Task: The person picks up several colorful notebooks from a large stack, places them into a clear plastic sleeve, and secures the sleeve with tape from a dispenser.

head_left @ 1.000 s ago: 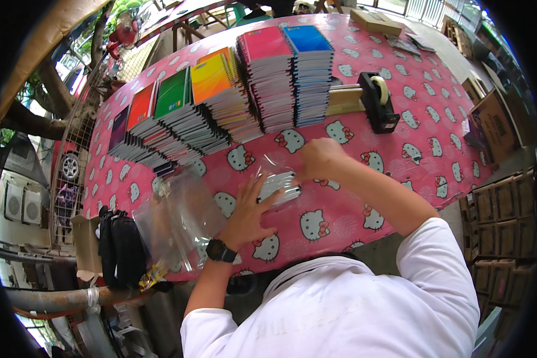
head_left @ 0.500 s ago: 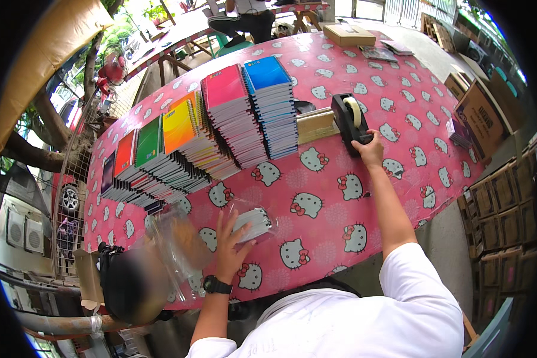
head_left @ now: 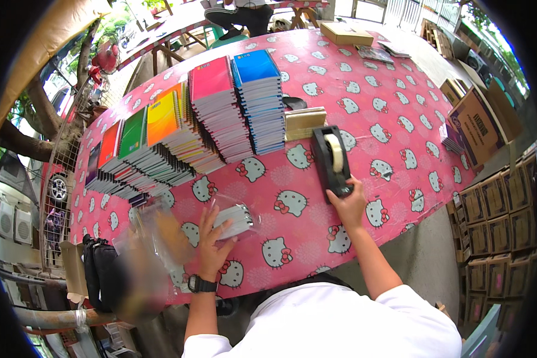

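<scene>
My right hand (head_left: 348,203) is closed on the near end of a black tape dispenser (head_left: 324,156) that carries a roll of pale tape. The dispenser stands on the pink table, right of the notebook stacks. At the table's near side, my left hand (head_left: 212,244) lies with its fingers spread against the left end of a small white pad-like bundle (head_left: 235,221) in clear plastic. A black watch is on that wrist. Left of this hand are loose clear plastic bags (head_left: 161,230). Behind them rise stacks of spiral notebooks (head_left: 212,110) with red, green, yellow, pink and blue covers.
A tan block-shaped stack (head_left: 305,123) sits beyond the dispenser. At the far edge lies a flat cardboard box (head_left: 346,34). Brown cartons (head_left: 496,224) are piled right of the table. Another person (head_left: 140,280), blurred, is close at the left; someone else sits beyond the table.
The tape dispenser has come nearer to me and slightly left, with my right hand on it. My left hand stays by the white bundle. The whole view has shifted a little.
</scene>
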The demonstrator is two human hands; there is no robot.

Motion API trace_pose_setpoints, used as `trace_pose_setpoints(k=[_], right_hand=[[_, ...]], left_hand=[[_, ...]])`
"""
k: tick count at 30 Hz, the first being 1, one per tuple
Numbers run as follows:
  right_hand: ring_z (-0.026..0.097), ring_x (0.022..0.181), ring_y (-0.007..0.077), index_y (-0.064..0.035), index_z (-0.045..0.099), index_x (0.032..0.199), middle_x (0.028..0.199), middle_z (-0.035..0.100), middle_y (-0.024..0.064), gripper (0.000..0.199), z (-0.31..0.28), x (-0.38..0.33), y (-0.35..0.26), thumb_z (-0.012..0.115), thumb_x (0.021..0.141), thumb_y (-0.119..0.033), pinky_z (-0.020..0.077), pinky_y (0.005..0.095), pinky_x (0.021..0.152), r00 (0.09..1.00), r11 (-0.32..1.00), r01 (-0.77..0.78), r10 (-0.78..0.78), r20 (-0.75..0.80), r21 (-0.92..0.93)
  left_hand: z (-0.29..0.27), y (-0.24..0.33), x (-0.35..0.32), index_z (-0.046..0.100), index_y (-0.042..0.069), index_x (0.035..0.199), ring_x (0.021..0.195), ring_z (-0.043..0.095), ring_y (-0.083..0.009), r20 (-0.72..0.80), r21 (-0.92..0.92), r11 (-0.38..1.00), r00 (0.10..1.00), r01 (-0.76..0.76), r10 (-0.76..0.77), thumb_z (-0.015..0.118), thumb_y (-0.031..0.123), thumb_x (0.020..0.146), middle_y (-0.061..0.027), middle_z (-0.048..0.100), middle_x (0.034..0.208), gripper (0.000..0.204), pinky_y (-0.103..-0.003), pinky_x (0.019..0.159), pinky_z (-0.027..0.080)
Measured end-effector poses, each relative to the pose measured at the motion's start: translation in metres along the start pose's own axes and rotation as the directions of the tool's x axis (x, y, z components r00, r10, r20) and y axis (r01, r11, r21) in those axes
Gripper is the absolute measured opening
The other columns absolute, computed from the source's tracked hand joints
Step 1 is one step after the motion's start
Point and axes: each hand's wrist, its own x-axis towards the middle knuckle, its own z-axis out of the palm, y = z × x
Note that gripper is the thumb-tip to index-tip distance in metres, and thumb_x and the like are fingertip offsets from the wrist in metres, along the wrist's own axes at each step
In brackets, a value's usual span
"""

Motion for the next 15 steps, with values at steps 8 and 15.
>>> trace_pose_setpoints(k=[8,15], right_hand=[[0.049,0.105,0.0341,-0.0028,0.044,0.114,0.107,0.054,0.0188,0.068,0.052,0.041,-0.018,0.079,0.062,-0.028,0.0396,0.0421,0.088,0.997,1.0,0.016,-0.014,0.079,-0.019],[0.05,0.1,0.0266,0.0009,0.062,0.096,0.098,0.061,0.0137,0.029,0.079,-0.005,-0.111,0.069,0.075,-0.018,0.034,0.0375,0.092,0.761,0.873,0.101,-0.376,0.528,0.478]], left_hand=[[-0.003,0.014,0.002,0.065,0.014,0.108,0.132,0.027,-0.0363,-0.014,0.07,0.997,1.0,0.013,-0.012,0.074,0.006,0.065,-0.0081,0.039,0.14,0.045,-0.045,0.106,0.027],[-0.024,0.047,0.007,0.062,0.01,0.11,0.124,0.038,-0.0307,-0.289,-0.135,0.969,0.944,-0.207,0.162,0.077,0.021,0.068,-0.0102,0.055,0.121,0.047,-0.04,0.103,0.032]])
